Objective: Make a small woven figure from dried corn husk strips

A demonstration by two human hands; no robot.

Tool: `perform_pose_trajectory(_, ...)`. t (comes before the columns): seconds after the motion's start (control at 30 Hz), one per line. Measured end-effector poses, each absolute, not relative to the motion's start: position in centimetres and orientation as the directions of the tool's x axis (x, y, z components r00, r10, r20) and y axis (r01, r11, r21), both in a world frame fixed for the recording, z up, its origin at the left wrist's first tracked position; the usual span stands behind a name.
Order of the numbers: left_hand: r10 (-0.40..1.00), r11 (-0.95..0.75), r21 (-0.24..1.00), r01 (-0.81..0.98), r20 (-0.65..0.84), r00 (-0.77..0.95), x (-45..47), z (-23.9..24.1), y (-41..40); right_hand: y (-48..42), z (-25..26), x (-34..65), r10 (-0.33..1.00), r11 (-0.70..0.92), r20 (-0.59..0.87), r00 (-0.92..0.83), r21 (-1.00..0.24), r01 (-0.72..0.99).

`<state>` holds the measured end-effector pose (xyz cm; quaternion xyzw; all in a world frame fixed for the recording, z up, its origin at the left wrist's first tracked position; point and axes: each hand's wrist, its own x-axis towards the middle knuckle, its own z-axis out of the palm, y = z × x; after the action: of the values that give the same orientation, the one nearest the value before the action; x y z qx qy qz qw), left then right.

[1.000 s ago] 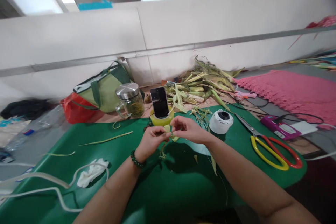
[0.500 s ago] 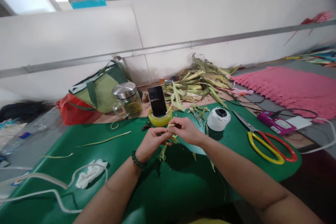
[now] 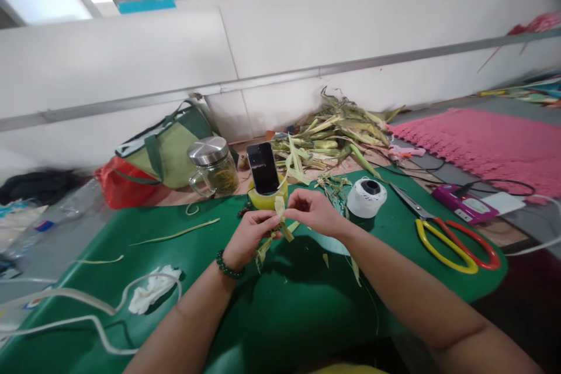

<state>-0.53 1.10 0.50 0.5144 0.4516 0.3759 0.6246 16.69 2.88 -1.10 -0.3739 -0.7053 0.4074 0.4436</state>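
Note:
My left hand (image 3: 249,235) and my right hand (image 3: 312,211) meet over the green mat (image 3: 280,310), both pinching a small bundle of pale green husk strips (image 3: 276,227). One strip end sticks up between my fingers and other ends hang down under the left hand. A dark bead bracelet (image 3: 227,267) circles my left wrist. Just behind my hands a phone (image 3: 262,167) stands upright in a yellow tape roll (image 3: 264,199).
A pile of corn husks (image 3: 335,137) lies at the back. A white thread spool (image 3: 367,198), yellow-and-red scissors (image 3: 451,236), a lidded glass jar (image 3: 213,167), a green bag (image 3: 169,143), a pink knitted cloth (image 3: 486,143), a white cord (image 3: 83,318) and crumpled tissue (image 3: 149,295) surround the mat.
My hands have shifted the husk bundle slightly; a strip end now stands up between my fingers, and the hanging ends have swung left. The view moved a little.

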Motion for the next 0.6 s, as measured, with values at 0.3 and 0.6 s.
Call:
perform_pose_trajectory(0.3,0.962,0.085,0.996,0.025,-0.089,0.257,-0.65,0.21,1.28,2.48,-1.33,16.58,0.706,0.702,0.558,-0.437,-0.632,0.328)
perform_pose_trajectory(0.6,0.947,0.175,0.984,-0.038,-0.157,0.280,-0.53,0.06,1.35,2.79,-1.46,17.19,0.512,0.854,0.662,-0.548,-0.326,0.405)
